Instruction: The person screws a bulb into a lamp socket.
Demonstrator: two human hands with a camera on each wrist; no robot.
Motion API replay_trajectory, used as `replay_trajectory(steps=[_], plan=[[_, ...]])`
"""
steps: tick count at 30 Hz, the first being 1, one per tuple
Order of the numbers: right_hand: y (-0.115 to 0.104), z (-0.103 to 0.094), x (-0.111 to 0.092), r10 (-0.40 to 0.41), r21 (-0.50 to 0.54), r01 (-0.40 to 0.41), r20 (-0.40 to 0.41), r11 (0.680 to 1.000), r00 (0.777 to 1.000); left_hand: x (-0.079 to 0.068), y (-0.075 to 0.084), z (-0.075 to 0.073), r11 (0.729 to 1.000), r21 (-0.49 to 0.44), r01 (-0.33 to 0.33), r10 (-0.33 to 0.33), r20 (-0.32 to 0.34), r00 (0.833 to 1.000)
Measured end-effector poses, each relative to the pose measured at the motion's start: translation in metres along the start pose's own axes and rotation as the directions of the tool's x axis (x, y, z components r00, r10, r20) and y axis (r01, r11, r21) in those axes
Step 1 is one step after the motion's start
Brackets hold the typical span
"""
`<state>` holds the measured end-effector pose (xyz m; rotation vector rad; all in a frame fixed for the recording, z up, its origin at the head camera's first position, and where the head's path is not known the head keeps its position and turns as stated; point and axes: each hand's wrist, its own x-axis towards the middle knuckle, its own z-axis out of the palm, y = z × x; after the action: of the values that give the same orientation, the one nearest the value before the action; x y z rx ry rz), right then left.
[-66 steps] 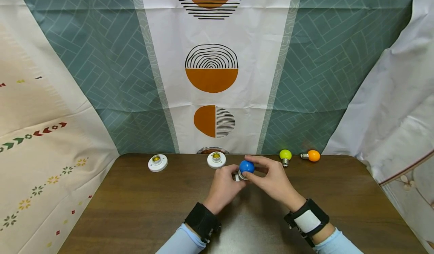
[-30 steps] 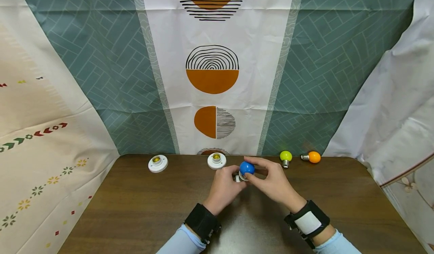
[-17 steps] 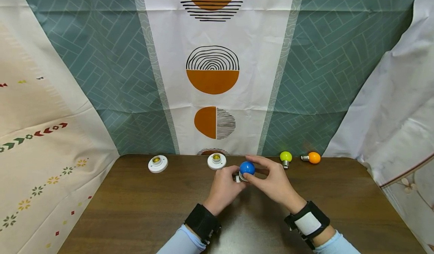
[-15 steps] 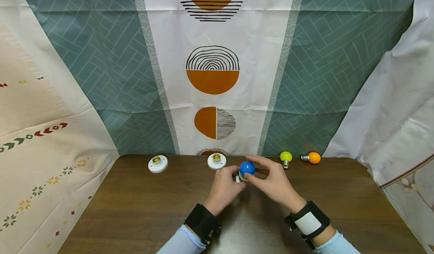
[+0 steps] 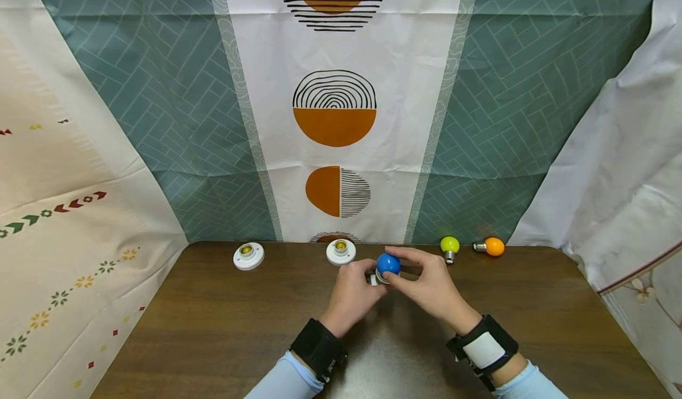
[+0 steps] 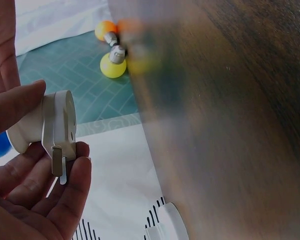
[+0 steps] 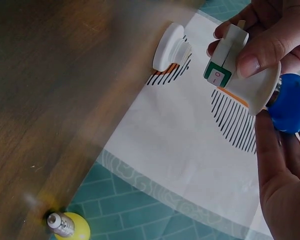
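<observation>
In the head view both hands meet right of the table's middle. My left hand (image 5: 351, 292) grips a white plug-in lamp socket (image 7: 262, 89). Two flat metal prongs (image 6: 57, 161) stick out of it in the left wrist view, and a green-framed rocker switch (image 7: 217, 75) shows in the right wrist view. A blue bulb (image 5: 388, 263) sits at the socket's mouth, with part of its metal screw base visible in the right wrist view. My right hand (image 5: 431, 280) holds the bulb between thumb and fingers. Both hands are raised above the table.
Two round white lamp holders, one at left (image 5: 248, 256) and one nearer the middle (image 5: 340, 252), stand along the brown table's (image 5: 224, 334) back edge. A lime-green bulb (image 5: 449, 244) and an orange bulb (image 5: 495, 246) lie at the back right. Patterned cloth (image 5: 335, 50) hangs behind.
Both hands stay in nearly the same place with the socket and the blue bulb. Only the right fingers shift slightly on the bulb.
</observation>
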<state>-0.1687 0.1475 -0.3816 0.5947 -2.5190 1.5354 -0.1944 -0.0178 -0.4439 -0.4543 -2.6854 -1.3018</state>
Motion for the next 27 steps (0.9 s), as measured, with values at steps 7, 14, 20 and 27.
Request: replay_trajectory(steps=[7,14,20,27], plan=[[-0.001,-0.001,0.000,0.013,-0.006,-0.013,0.015,1.000,1.000,0.001,0.001,-0.001,1.000,0.003,-0.013,0.013,-0.010,1.000],[0.014,0.002,0.002,0.010,0.013,-0.010,0.040,1.000,0.999,0.001,0.000,0.000,1.000,0.011,0.002,-0.002,-0.001,1.000],[-0.003,0.000,-0.001,0.000,0.012,0.000,0.005,1.000,1.000,0.001,0.000,0.000,1.000,0.016,0.005,-0.005,0.001,1.000],[-0.004,0.001,-0.001,0.010,0.009,-0.010,-0.043,1.000,0.999,0.000,0.000,0.000,1.000,0.009,-0.004,0.004,-0.004,1.000]])
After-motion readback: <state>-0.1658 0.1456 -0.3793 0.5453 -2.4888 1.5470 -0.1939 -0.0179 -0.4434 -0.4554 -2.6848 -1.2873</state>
